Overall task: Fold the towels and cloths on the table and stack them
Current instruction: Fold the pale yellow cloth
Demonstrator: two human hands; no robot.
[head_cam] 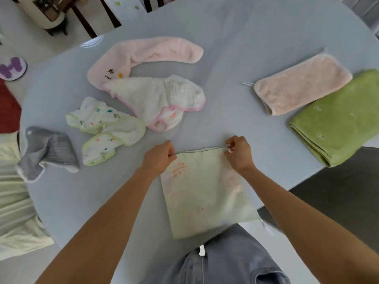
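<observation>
Cloth in hand: a pale green cloth (207, 193) lay flat at the near table edge, its near end hanging over the rim, likely spread for folding.
Left hand (159, 156): pinched the far left corner.
Right hand (239, 153): pinched the far right corner, so the far edge was held taut.
Waiting: pink towel (147, 52), pink-trimmed cloth (158, 97), green-trimmed cloth (106, 128) and grey cloth (47, 152) lay crumpled to the left.
Folded: peach towel (301, 85) beside green towel (340, 117), right, not stacked.
Writing: small embroidery, unreadable.
</observation>
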